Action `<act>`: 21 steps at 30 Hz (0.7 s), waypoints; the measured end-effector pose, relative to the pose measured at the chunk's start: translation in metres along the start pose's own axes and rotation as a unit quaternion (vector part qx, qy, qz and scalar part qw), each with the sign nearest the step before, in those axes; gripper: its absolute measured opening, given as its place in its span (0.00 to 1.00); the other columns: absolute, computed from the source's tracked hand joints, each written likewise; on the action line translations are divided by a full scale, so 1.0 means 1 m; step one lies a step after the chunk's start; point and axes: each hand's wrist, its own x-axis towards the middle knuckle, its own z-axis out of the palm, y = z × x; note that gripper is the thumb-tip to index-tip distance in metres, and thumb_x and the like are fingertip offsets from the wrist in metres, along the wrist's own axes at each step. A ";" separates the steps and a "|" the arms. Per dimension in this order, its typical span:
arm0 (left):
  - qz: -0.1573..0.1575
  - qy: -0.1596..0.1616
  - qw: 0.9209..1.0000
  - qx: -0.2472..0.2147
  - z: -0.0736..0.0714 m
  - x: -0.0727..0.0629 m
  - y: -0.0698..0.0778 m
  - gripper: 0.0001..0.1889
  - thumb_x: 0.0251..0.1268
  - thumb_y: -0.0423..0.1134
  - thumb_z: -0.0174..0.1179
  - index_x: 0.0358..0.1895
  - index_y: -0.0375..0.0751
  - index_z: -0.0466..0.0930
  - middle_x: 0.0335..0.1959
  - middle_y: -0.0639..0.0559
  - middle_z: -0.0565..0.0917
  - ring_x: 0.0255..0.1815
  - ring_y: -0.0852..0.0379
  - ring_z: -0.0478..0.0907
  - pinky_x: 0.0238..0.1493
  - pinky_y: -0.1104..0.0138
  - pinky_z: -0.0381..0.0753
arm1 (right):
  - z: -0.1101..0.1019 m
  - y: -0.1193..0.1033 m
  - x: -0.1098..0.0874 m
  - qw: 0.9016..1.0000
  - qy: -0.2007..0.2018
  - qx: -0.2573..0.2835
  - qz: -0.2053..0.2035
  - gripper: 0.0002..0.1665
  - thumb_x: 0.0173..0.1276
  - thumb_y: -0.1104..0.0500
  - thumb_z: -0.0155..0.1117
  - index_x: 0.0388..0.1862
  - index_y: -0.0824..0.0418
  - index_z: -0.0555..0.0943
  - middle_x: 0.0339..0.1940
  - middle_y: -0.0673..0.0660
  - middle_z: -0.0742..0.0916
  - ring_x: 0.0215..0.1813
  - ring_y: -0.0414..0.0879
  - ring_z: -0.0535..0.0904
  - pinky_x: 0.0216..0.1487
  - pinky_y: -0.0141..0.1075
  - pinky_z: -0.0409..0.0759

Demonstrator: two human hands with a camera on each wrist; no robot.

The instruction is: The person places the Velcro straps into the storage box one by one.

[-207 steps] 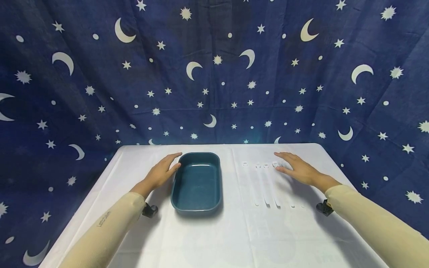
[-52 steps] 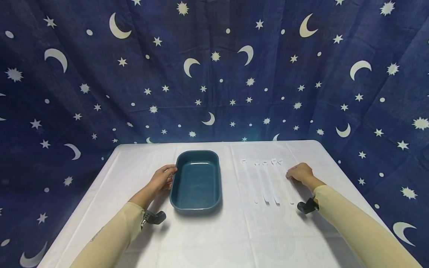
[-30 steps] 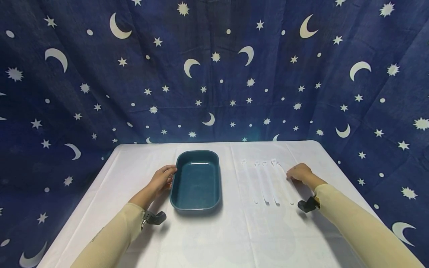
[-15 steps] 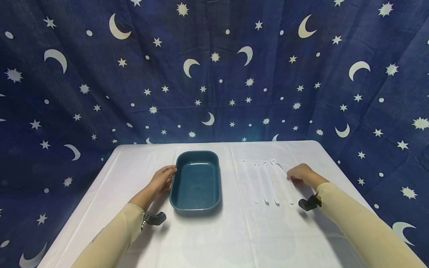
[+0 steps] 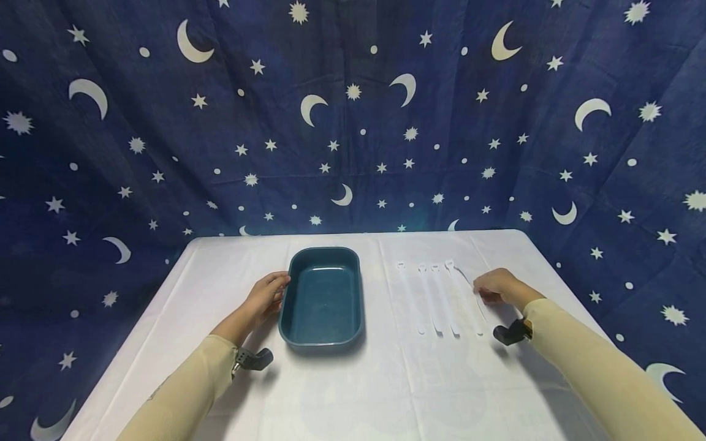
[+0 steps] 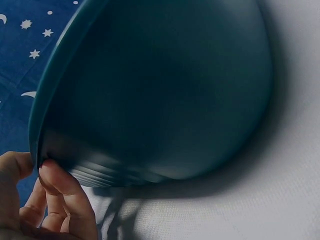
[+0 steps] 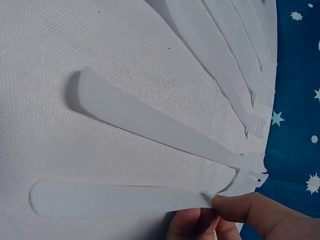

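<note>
One flat strap | right hand pinches | rounded tub | left hand grips

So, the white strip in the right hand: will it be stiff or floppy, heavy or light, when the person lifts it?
Probably floppy: the white strip bends near where the right hand pinches it. Likely light, since it looks thin and narrow. Its flat shape makes rolling seem unlikely.
</note>
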 end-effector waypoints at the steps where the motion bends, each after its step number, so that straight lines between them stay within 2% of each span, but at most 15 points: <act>1: 0.000 -0.001 1.000 0.000 0.000 0.000 0.000 0.28 0.73 0.50 0.51 0.71 0.41 0.64 0.61 0.41 0.75 0.37 0.65 0.79 0.30 0.77 0.79 | 0.000 0.000 -0.001 1.000 -0.001 0.004 -0.002 0.16 0.59 0.65 0.61 0.45 0.72 0.77 0.21 0.54 0.79 0.22 0.41 0.77 0.26 0.28 0.83; 5: 0.002 -0.004 1.000 -0.002 0.000 0.001 0.000 0.29 0.73 0.50 0.51 0.71 0.41 0.64 0.62 0.41 0.75 0.38 0.65 0.79 0.31 0.77 0.79 | -0.002 0.001 -0.006 1.000 -0.010 0.009 -0.016 0.15 0.59 0.65 0.60 0.44 0.72 0.77 0.22 0.54 0.78 0.23 0.41 0.76 0.27 0.29 0.83; 10: 0.004 -0.006 1.000 -0.002 0.000 0.001 -0.001 0.28 0.74 0.50 0.51 0.71 0.41 0.64 0.62 0.40 0.74 0.39 0.64 0.79 0.32 0.76 0.79 | -0.007 0.002 -0.013 0.998 -0.044 0.035 -0.040 0.05 0.58 0.66 0.58 0.31 0.68 0.74 0.19 0.51 0.75 0.21 0.40 0.75 0.25 0.28 0.82; 13: 0.006 -0.006 1.000 -0.003 0.000 0.002 -0.001 0.28 0.74 0.49 0.50 0.72 0.40 0.63 0.63 0.40 0.73 0.39 0.64 0.78 0.31 0.76 0.79 | -0.009 0.001 -0.016 0.995 -0.065 0.060 -0.045 0.05 0.59 0.66 0.58 0.26 0.64 0.71 0.17 0.49 0.75 0.21 0.38 0.74 0.25 0.27 0.81; 21: 0.003 -0.008 1.000 -0.005 0.000 0.001 -0.001 0.28 0.75 0.49 0.50 0.72 0.40 0.63 0.66 0.38 0.70 0.41 0.63 0.77 0.32 0.77 0.79 | -0.015 0.001 -0.016 0.991 -0.095 0.087 -0.031 0.04 0.59 0.66 0.56 0.29 0.65 0.71 0.18 0.49 0.77 0.22 0.38 0.75 0.28 0.27 0.83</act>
